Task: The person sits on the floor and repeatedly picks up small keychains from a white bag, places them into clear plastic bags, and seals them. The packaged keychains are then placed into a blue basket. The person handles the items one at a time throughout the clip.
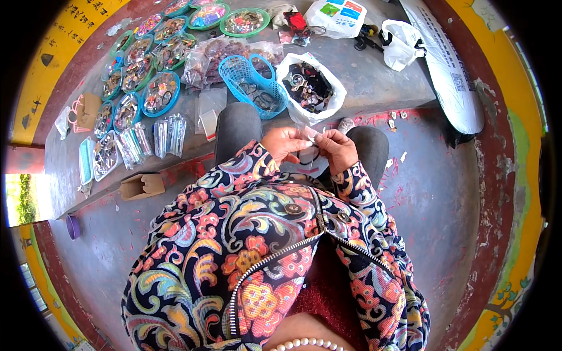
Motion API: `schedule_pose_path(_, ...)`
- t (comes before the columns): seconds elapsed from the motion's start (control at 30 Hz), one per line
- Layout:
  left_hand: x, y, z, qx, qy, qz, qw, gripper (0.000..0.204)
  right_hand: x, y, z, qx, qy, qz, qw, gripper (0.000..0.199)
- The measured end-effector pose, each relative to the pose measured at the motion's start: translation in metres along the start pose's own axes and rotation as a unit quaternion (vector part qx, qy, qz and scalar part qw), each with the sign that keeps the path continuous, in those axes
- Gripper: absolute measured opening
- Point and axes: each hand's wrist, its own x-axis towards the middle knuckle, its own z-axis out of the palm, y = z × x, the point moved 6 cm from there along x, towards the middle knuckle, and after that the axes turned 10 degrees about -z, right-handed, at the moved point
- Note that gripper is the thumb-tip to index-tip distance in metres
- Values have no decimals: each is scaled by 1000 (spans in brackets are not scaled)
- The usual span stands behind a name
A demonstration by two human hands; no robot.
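In front of my lap, both hands pinch the top of a small clear plastic bag point(311, 134). My left hand point(281, 144) grips its left side, fingers curled inward. On the other side my right hand point(338, 151) is closed on the bag between thumb and fingers. Something dark shows through the plastic below, too small to make out. Just beyond my hands stands a white plastic bag point(338, 105) full of dark hair ties and small ornaments. Left of it, a blue plastic basket point(233, 75) with several dark hair ties inside leans over the ledge's edge.
Several round baskets point(159, 93) of small accessories crowd the ledge at the left. Packed clear sleeves point(170, 136) lie nearer, with flat clear bags point(209, 108) beside them. An open cardboard box point(142, 186) sits below the ledge. A long silver-wrapped board point(448, 76) lies at the right.
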Motion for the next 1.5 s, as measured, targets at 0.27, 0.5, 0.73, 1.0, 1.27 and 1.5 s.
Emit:
schedule_pose_path(0.27,-1,-3,4,-49,-8,-38,998,18,-1,3,0,25,12,23,999,10)
schedule_pose_path(0.5,1,-3,4,-45,-5,-15,999,21,-3,-1,12,27,-21,43,999,8)
schedule_pose_path(0.73,3,-4,5,9,9,-11,1000,22,1,14,0,76,-23,57,995,6)
schedule_pose_path(1.0,8,-23,12,-65,-88,-106,988,20,-1,4,3,76,11,24,997,11)
schedule_pose_path(1.27,3,-17,9,-34,-60,-108,992,20,-1,17,3,45,-22,90,995,13)
schedule_pose_path(1.5,0,-17,18,16,-58,-122,991,22,-1,15,1,64,-20,66,996,18)
